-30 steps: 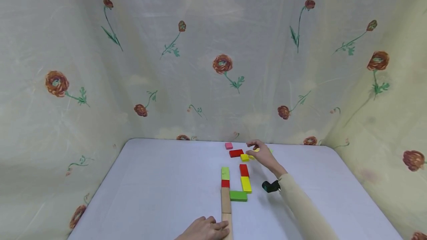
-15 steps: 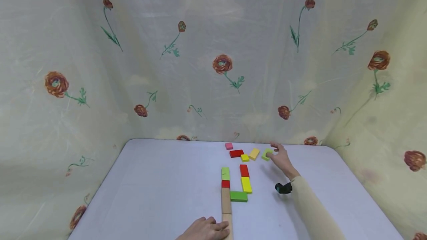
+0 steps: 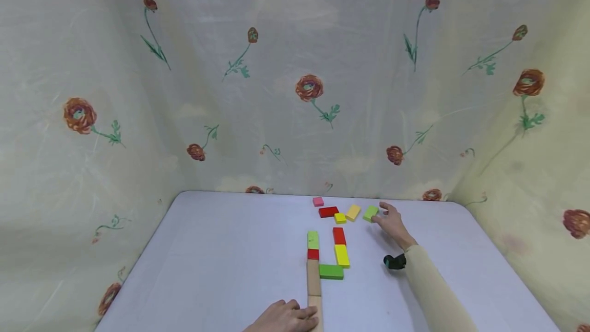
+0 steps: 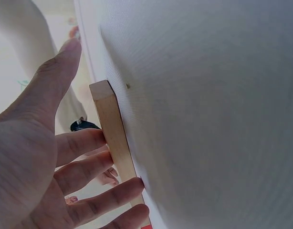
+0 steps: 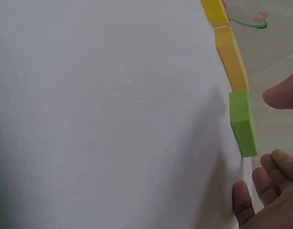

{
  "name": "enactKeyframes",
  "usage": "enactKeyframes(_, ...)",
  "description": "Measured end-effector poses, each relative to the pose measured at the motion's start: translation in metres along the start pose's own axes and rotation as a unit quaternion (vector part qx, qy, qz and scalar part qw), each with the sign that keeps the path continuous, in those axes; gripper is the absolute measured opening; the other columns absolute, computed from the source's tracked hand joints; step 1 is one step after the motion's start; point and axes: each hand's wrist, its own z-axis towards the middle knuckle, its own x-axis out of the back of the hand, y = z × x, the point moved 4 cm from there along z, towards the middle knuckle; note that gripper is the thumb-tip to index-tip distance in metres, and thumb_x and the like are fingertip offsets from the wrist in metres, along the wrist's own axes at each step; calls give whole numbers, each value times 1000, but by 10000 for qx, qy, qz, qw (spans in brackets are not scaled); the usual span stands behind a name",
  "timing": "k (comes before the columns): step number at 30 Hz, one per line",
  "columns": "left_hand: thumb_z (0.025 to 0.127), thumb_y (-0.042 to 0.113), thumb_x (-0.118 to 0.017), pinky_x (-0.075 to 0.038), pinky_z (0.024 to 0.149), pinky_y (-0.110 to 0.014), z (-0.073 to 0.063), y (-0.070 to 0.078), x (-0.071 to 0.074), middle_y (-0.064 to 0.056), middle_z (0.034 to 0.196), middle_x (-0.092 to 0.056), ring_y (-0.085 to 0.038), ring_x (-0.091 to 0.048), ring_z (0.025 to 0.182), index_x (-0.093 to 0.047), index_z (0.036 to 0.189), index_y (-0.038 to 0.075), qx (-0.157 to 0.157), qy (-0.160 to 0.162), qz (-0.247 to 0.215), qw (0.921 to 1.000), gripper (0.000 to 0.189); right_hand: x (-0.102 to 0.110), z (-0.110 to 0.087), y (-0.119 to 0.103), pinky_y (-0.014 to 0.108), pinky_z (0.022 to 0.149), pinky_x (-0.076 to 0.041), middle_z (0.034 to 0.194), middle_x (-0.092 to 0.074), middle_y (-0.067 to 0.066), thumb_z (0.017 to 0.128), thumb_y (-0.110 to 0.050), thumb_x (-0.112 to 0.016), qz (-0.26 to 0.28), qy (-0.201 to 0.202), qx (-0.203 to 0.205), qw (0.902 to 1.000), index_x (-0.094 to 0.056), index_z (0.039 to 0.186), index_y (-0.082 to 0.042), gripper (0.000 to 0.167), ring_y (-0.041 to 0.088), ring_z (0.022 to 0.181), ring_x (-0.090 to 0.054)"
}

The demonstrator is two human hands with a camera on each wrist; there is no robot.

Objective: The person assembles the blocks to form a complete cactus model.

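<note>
My left hand (image 3: 285,317) rests its fingers on the nearer plain wooden block (image 3: 315,302) at the table's front. Seen from the left wrist, fairly straight fingers touch the side of this wooden block (image 4: 117,136), and the thumb stands away from it. At the back right, my right hand (image 3: 393,225) is beside a light green block (image 3: 371,213). In the right wrist view, the thumb and fingers are spread apart around the light green block (image 5: 242,121), with a gap on both sides. The right hand holds nothing.
A line runs from the wooden blocks through a red block (image 3: 313,254) to another light green one (image 3: 313,240). Right of it lie green (image 3: 331,271), yellow (image 3: 341,255) and red (image 3: 339,235) blocks. Several more, including a pink block (image 3: 318,202), lie behind.
My right hand has moved right, from over the yellow blocks to the light green block, uncovering the pale yellow one. The left hand stays on the wooden block. The blocks lie as before.
</note>
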Motion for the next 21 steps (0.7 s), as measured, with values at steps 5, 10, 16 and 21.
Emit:
enactKeyframes(5,93,55,-52,-45,66,-13,0,0,0,7,129,-63,-2,-61,91,-63,129,25,-19,33,90,10000,48,-2,3,5,58,109,-29,153,-19,28,88,-22,-60,-179,-124,-120,9997,-19,151,1,78,46,139,-23)
enactKeyframes(10,93,55,-52,-44,65,-12,1,-1,1,6,129,-64,-2,-61,90,-63,129,24,-66,90,105,9999,48,-4,8,6,58,110,-27,154,-18,30,89,-24,-60,-352,-106,-245,9990,-17,152,-1,80,47,139,-22)
enactKeyframes(16,93,56,-51,-45,65,-14,1,-1,3,6,131,-62,-2,-61,91,-61,131,25,16,-84,-78,9999,50,-5,12,7,59,108,-28,150,-25,30,90,-24,-60,-612,-53,-236,9978,-21,151,-1,76,46,134,-26)
enactKeyframes(21,94,55,-51,-43,63,-13,1,-2,3,8,132,-61,-2,-59,87,-60,132,26,50,-227,-50,9997,48,-7,16,10,58,107,-30,148,-31,28,90,-21,-60,-702,28,-127,9974,-28,148,2,70,43,129,-30)
